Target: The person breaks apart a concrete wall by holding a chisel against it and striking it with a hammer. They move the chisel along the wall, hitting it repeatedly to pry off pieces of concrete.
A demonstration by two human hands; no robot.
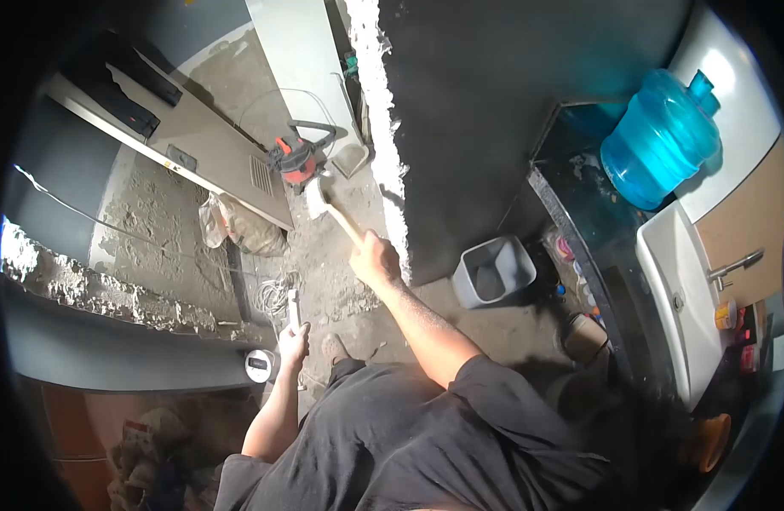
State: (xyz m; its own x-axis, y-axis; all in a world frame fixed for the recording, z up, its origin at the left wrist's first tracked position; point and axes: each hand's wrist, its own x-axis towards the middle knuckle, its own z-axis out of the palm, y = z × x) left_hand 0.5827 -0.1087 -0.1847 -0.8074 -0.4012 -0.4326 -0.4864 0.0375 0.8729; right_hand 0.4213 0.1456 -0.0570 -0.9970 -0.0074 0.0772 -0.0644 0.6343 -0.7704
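My right hand (376, 260) is wrapped round the pale wooden handle of a hammer (344, 223), held out ahead of me over the floor. The hammer's light grey head (317, 198) points away, and its exact shape is hard to make out. Pale dust coats my right forearm. Lower and to the left, my left hand (293, 342) is closed round a flat light grey bar that looks like a chisel (294, 308), its free end pointing up and forward. The two tools are apart. A coil of pale cable (275, 294) lies on the floor beside the chisel.
Broken wall edges (390, 145) rise ahead and at left (111, 294). A red and black vacuum cleaner (295, 160) and a dustpan (351, 160) stand ahead. A stuffed sack (249, 228) leans left. At right are a grey bin (494, 274), a sink (677, 294) and a blue water bottle (660, 140).
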